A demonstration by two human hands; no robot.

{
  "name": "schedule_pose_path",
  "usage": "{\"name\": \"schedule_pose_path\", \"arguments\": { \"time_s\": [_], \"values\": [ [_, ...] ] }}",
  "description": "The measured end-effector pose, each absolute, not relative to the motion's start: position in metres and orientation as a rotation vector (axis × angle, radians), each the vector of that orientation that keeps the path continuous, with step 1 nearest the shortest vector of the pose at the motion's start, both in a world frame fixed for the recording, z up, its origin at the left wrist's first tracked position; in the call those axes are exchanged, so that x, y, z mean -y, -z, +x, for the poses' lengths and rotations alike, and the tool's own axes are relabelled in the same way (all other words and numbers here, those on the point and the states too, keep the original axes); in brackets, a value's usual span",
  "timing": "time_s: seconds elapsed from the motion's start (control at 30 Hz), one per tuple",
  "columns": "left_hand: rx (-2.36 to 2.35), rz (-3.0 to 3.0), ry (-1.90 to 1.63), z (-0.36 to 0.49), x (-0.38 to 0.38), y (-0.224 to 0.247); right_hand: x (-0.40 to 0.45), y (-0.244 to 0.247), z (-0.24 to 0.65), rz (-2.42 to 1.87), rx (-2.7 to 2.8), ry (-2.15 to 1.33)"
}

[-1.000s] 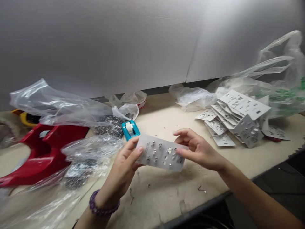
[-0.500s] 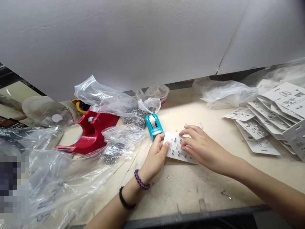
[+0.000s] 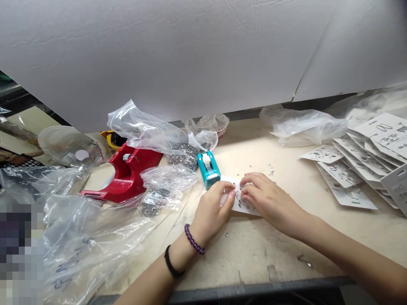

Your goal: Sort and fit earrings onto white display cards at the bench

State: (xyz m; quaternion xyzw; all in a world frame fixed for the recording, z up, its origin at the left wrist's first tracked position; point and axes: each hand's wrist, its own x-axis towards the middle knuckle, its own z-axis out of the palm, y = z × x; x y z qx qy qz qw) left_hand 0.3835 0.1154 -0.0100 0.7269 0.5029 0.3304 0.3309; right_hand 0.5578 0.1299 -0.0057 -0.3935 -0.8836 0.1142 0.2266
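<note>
Two hands (image 3: 210,209), white card (image 3: 246,209) under fingers (image 3: 251,185)

Work counter against a white partition, overhead light even.

A creased white panel (image 3: 159,55) fills the back, split by a diagonal seam (image 3: 313,59). A dark strip (image 3: 254,112) runs along its foot, behind the scuffed cream counter (image 3: 270,254), which ends in a dark front edge (image 3: 254,294).

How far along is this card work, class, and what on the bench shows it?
Done: a heap of printed white cards at the right looks finished. In hand: the left hand and right hand work on one card bearing small metal pieces. Remaining: dark metal pieces in a clear plastic bag, and loose metal bits.
</note>
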Motion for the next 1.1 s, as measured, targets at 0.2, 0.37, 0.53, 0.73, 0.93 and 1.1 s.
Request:
{"name": "schedule_pose_path", "arguments": {
  "time_s": [0.2, 0.37, 0.53, 0.73, 0.93, 1.1],
  "values": [
    [-1.297, 1.996, -0.850, 0.3807, -0.1161, 0.0057, -0.1280, 0.0052, 0.5556, -1.131, 2.454, -0.272],
    [-1.313, 2.034, -0.810, 0.3801, -0.1164, 0.0062, -0.1265, 0.0063, 0.5549, -1.131, 2.436, -0.269],
    [-1.294, 2.018, -0.818, 0.3795, -0.1188, 0.0067, -0.1264, 0.0083, 0.5545, -1.113, 2.423, -0.263],
    [-1.275, 1.937, -0.825, 0.3785, -0.1189, 0.0052, -0.1265, 0.0047, 0.5555, -1.104, 2.412, -0.325],
    [-1.339, 1.945, -0.838, 0.3808, -0.1171, 0.0046, -0.1281, 0.0012, 0.5543, -1.129, 2.413, -0.398],
    [-1.378, 1.930, -0.864, 0.3832, -0.1151, 0.0066, -0.1275, -0.0003, 0.5580, -1.143, 2.334, -0.494]
  ]
}}
